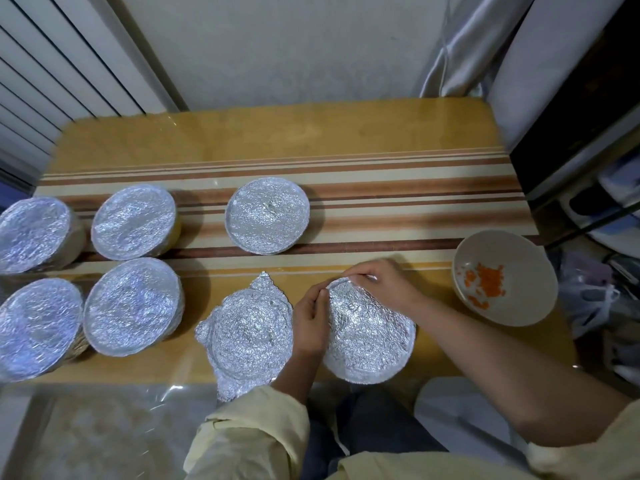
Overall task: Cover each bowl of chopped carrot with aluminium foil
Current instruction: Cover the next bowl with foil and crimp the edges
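A foil-covered bowl sits at the table's near edge, right of centre. My left hand pinches the foil at the bowl's upper left rim. My right hand pinches the foil along its far rim. Just to the left lies another foil-covered bowl with loose foil corners sticking out. An uncovered white bowl holding chopped carrot stands at the right edge. Several other foil-covered bowls stand at the left and one further back at centre.
The wooden table has a striped band across its middle and a clear plastic cover. A wall and curtain rise behind it. Plastic bags and clutter lie off the right edge.
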`<state>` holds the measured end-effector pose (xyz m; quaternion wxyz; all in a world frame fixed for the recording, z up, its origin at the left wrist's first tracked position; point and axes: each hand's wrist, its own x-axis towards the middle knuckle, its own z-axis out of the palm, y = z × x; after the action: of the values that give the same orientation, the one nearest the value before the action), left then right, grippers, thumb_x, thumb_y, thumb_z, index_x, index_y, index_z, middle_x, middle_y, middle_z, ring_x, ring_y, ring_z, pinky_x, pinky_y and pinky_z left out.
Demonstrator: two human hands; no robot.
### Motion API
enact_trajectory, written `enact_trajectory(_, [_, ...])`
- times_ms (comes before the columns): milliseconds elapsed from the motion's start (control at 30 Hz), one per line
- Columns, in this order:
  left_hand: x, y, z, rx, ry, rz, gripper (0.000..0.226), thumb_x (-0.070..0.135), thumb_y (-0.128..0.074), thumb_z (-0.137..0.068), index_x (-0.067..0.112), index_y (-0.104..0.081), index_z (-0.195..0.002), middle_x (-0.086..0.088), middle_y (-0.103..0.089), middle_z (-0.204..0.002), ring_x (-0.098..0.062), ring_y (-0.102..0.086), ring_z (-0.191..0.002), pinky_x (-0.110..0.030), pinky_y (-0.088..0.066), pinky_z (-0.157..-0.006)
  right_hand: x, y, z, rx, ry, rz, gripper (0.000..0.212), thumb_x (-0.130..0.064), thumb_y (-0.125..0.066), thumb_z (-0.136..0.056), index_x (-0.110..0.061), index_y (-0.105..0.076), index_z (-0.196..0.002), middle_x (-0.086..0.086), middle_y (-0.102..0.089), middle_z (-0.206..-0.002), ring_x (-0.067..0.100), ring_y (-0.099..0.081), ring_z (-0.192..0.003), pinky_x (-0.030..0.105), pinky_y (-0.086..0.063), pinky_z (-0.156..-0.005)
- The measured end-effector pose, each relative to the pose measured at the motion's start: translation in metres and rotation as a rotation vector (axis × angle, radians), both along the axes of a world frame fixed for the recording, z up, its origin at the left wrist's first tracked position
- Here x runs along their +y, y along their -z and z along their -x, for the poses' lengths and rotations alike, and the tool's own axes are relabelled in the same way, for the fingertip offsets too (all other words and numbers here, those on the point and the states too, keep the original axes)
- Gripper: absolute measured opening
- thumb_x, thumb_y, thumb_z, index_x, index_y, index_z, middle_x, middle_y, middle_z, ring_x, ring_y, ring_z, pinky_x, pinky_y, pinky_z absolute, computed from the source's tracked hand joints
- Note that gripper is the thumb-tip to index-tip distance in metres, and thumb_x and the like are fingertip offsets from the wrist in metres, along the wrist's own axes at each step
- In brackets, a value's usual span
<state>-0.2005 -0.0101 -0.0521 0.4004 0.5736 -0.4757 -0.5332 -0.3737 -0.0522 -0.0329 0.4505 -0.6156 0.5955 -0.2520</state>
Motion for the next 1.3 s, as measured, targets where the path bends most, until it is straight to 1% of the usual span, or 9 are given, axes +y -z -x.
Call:
enact_trajectory(133, [0.0, -0.006, 0.001, 0.003, 0.006, 0.006, 0.031, 0.025, -0.045, -0.096, 0.022, -0.07, -0.113, 0.003, -0.074, -0.111, -0.009, -0.067, -0.107, -0.031, -0.051, -0.097, 0.001, 0.002, -0.002, -0.01, 0.03, 0.026, 0.017, -0.008, -0.063, -0.09, -0.015, -0.075, -0.099, -0.004, -0.074, -0.09, 0.005, -0.067, -0.085, 0.031, -0.054, -0.084])
enact_trajectory(333, [0.0, -0.005, 0.0, -0.02, 0.009, -0.02, 0.035, 0.026, -0.045, -0.096, 0.015, -0.072, -0.116, 0.0, -0.075, -0.111, -0.015, -0.068, -0.108, -0.04, -0.052, -0.099, 0.003, -0.003, 0.0, 0.021, -0.022, 0.044, 0.019, -0.009, -0.06, -0.092, -0.014, -0.073, -0.105, -0.006, -0.072, -0.098, 0.003, -0.064, -0.092, 0.018, -0.048, -0.085])
enact_trajectory(500, [-0.001, -0.006, 0.001, -0.049, 0.018, -0.009, 0.036, 0.024, -0.044, -0.097, 0.01, -0.071, -0.116, 0.0, -0.075, -0.109, -0.016, -0.068, -0.105, -0.038, -0.053, -0.096, 0.003, -0.001, -0.003, 0.052, -0.019, 0.062, 0.019, -0.009, -0.058, -0.093, -0.013, -0.073, -0.104, -0.002, -0.072, -0.091, 0.006, -0.064, -0.084, 0.027, -0.052, -0.081])
enact_trajectory(700, [-0.001, -0.008, 0.0, -0.095, -0.051, 0.005, 0.036, 0.026, -0.043, -0.097, 0.013, -0.071, -0.114, 0.001, -0.074, -0.108, -0.014, -0.067, -0.105, -0.032, -0.052, -0.093, 0.007, -0.005, 0.008, -0.092, 0.075, -0.03, 0.032, -0.016, -0.059, -0.094, -0.017, -0.061, -0.126, -0.008, -0.063, -0.123, 0.0, -0.057, -0.112, 0.018, -0.045, -0.097])
enact_trajectory(800, [-0.005, -0.01, -0.003, -0.109, -0.191, 0.002, 0.034, 0.028, -0.043, -0.094, 0.017, -0.07, -0.112, 0.006, -0.072, -0.103, -0.01, -0.066, -0.099, -0.026, -0.051, -0.088, 0.008, -0.003, 0.02, -0.031, 0.263, 0.053, 0.029, -0.013, -0.061, -0.092, -0.014, -0.064, -0.121, -0.005, -0.067, -0.115, 0.006, -0.062, -0.106, 0.025, -0.048, -0.097])
enact_trajectory(933, [-0.002, -0.007, -0.006, -0.115, -0.303, -0.055, 0.037, 0.029, -0.04, -0.096, 0.01, -0.068, -0.112, -0.006, -0.07, -0.101, -0.02, -0.063, -0.094, -0.034, -0.049, -0.085, 0.018, 0.004, 0.019, -0.021, 0.297, 0.011, 0.025, -0.014, -0.067, -0.088, -0.013, -0.069, -0.113, -0.003, -0.072, -0.103, 0.011, -0.067, -0.093, 0.039, -0.053, -0.091])
enact_trajectory(1033, [0.003, -0.008, -0.011, -0.131, -0.342, -0.144, 0.023, 0.014, -0.043, -0.103, 0.008, -0.064, -0.096, -0.006, -0.063, -0.085, -0.023, -0.055, -0.083, -0.035, -0.042, -0.075, 0.022, 0.005, 0.012, -0.016, 0.319, 0.026, 0.022, -0.009, -0.067, -0.087, -0.01, -0.07, -0.11, 0.002, -0.073, -0.099, 0.015, -0.068, -0.09, 0.041, -0.054, -0.088])
enact_trajectory(1100, [0.003, -0.012, -0.016, -0.198, -0.344, -0.165, 0.022, 0.017, -0.047, -0.103, 0.011, -0.058, -0.086, 0.0, -0.058, -0.077, -0.022, -0.051, -0.079, -0.033, -0.037, -0.07, 0.019, 0.004, 0.009, -0.046, 0.313, 0.011, 0.022, -0.009, -0.066, -0.088, -0.009, -0.071, -0.109, 0.003, -0.073, -0.1, 0.015, -0.068, -0.091, 0.04, -0.054, -0.089])
enact_trajectory(1300, [-0.017, -0.02, -0.019, -0.269, -0.161, -0.124, 0.029, 0.026, -0.055, -0.102, 0.014, -0.067, -0.124, 0.007, -0.066, -0.111, -0.011, -0.059, -0.107, -0.024, -0.041, -0.092, 0.015, 0.003, 0.011, -0.007, 0.319, 0.007, 0.018, -0.022, -0.064, -0.09, -0.009, -0.074, -0.096, 0.01, -0.073, -0.089, 0.028, -0.068, -0.087, 0.048, -0.054, -0.082])
